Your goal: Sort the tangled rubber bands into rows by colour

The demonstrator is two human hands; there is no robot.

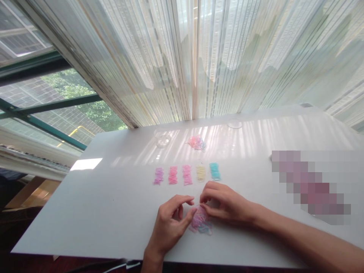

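A loose pile of small, mostly pink and purple rubber bands (pixel 200 217) with some blue ones lies near the table's front edge. My left hand (pixel 174 216) is at the pile's left side, thumb and forefinger apart, the thumb tip at its edge. On the far right side of the pile, my right hand (pixel 218 199) has thumb and fingertips brought together; what they pinch, if anything, is too small to make out. Beyond my hands are neat stacks of bands in a row: purple (pixel 158 176), coral pink (pixel 173 175), pink (pixel 187 175), pale yellow (pixel 201 173) and turquoise (pixel 215 171).
Another mixed heap of bands (pixel 197 142) lies farther back on the white table (pixel 113 212). A clear round container (pixel 163 140) stands to its left, and a clear round lid-like piece (pixel 234 124) lies back right. Something blurred out (pixel 313 189) is at the right. Striped curtains (pixel 193 57) hang behind.
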